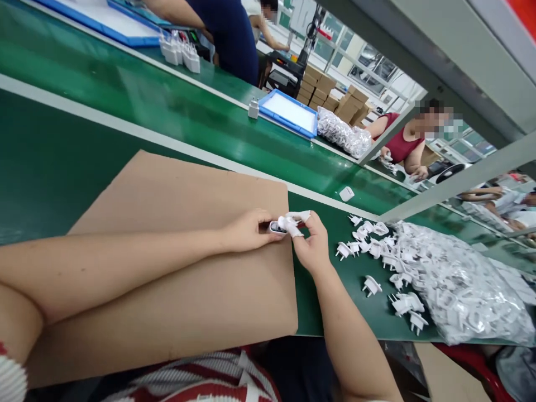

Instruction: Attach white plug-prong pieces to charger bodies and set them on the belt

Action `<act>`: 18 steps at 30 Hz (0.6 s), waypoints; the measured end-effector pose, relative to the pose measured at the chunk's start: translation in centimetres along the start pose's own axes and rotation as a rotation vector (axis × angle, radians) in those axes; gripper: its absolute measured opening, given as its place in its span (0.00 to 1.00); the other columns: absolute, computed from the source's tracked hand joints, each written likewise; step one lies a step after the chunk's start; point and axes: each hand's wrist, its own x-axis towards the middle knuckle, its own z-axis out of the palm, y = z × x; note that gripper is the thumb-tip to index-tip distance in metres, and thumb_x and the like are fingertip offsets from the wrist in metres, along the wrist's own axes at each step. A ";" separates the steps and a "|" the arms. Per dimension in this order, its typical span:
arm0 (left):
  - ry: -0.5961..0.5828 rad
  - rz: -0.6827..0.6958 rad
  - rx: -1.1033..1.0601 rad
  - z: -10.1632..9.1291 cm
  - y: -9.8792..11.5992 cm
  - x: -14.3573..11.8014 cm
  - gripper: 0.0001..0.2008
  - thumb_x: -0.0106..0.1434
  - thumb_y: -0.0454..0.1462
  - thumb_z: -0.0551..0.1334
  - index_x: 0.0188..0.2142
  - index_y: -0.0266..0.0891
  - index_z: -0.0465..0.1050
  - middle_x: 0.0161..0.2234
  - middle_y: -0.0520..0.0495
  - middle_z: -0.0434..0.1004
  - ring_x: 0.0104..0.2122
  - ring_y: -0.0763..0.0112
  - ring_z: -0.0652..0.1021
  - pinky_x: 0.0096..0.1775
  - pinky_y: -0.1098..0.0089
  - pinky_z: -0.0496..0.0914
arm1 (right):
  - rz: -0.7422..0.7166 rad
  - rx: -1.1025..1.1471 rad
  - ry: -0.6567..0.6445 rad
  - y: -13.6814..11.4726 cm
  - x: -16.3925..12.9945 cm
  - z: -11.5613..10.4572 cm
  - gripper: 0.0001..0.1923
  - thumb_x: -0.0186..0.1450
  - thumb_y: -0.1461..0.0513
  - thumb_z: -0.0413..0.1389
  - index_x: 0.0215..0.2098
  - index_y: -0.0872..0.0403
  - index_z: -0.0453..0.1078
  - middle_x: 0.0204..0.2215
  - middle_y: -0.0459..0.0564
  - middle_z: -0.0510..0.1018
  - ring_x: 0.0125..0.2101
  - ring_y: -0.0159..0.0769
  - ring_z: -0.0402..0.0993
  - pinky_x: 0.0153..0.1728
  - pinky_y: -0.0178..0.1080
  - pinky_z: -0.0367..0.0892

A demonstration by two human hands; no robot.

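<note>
Above the right edge of a cardboard sheet (188, 290), my two hands meet. My left hand (250, 230) is closed around a white charger housing (277, 228), whose open end faces right and shows dark parts inside. Between its finger and thumb, my right hand (312, 240) pinches a white plug cap (288, 224) at that open end. Finger covers wrap the right thumb and fingertip. Whether cap and housing touch is too small to tell. Several loose white plug caps (372, 286) with two pins lie to the right of my right hand.
A clear plastic bag (464, 279) full of white plug caps lies at the right. Beyond the cardboard runs a green conveyor belt (176, 117) carrying a white housing (347, 194). Across it are blue trays (288, 113), assembled chargers (180, 51) and co-workers. A metal post (444, 195) slants at the right.
</note>
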 end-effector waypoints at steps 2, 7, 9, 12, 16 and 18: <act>0.015 0.000 -0.025 -0.1 0.0 0.1 0.17 0.60 0.52 0.70 0.37 0.41 0.80 0.34 0.47 0.80 0.38 0.59 0.79 0.42 0.63 0.74 | -0.133 -0.164 -0.089 -0.4 -0.2 0.0 0.09 0.68 0.62 0.56 0.45 0.50 0.77 0.41 0.52 0.78 0.44 0.42 0.74 0.46 0.45 0.71; 0.019 0.014 -0.069 -0.1 -0.4 0.1 0.18 0.59 0.53 0.71 0.37 0.41 0.80 0.34 0.47 0.80 0.39 0.58 0.79 0.42 0.63 0.75 | -0.229 -0.375 -0.159 -0.5 -0.1 0.0 0.11 0.68 0.66 0.53 0.45 0.52 0.74 0.41 0.54 0.76 0.43 0.44 0.70 0.45 0.46 0.68; 0.021 0.027 -0.075 -0.1 -0.5 0.1 0.18 0.59 0.52 0.71 0.37 0.41 0.80 0.34 0.47 0.81 0.40 0.58 0.79 0.42 0.63 0.74 | -0.233 -0.414 -0.171 -0.5 0.0 0.1 0.10 0.67 0.67 0.53 0.44 0.52 0.74 0.39 0.53 0.75 0.41 0.44 0.68 0.43 0.45 0.67; 0.023 0.024 -0.072 0.0 -0.6 0.2 0.17 0.58 0.51 0.71 0.36 0.42 0.80 0.34 0.47 0.80 0.40 0.58 0.79 0.43 0.62 0.74 | -0.214 -0.504 -0.200 -0.8 0.3 0.1 0.10 0.66 0.68 0.52 0.40 0.52 0.74 0.37 0.53 0.73 0.40 0.44 0.67 0.41 0.44 0.66; 0.025 -0.029 -0.049 0.0 -0.6 0.2 0.16 0.57 0.52 0.71 0.35 0.42 0.81 0.34 0.47 0.80 0.39 0.56 0.80 0.43 0.61 0.75 | -0.139 -0.630 -0.251 -1.2 0.9 0.0 0.11 0.62 0.68 0.54 0.37 0.51 0.76 0.35 0.52 0.72 0.39 0.46 0.66 0.41 0.46 0.64; 0.019 -0.048 -0.035 0.0 -0.6 0.2 0.17 0.57 0.52 0.71 0.36 0.42 0.81 0.34 0.47 0.81 0.39 0.55 0.80 0.43 0.60 0.75 | -0.082 -0.641 -0.255 -1.3 1.0 0.1 0.12 0.61 0.68 0.55 0.39 0.50 0.78 0.34 0.52 0.72 0.39 0.46 0.67 0.43 0.47 0.64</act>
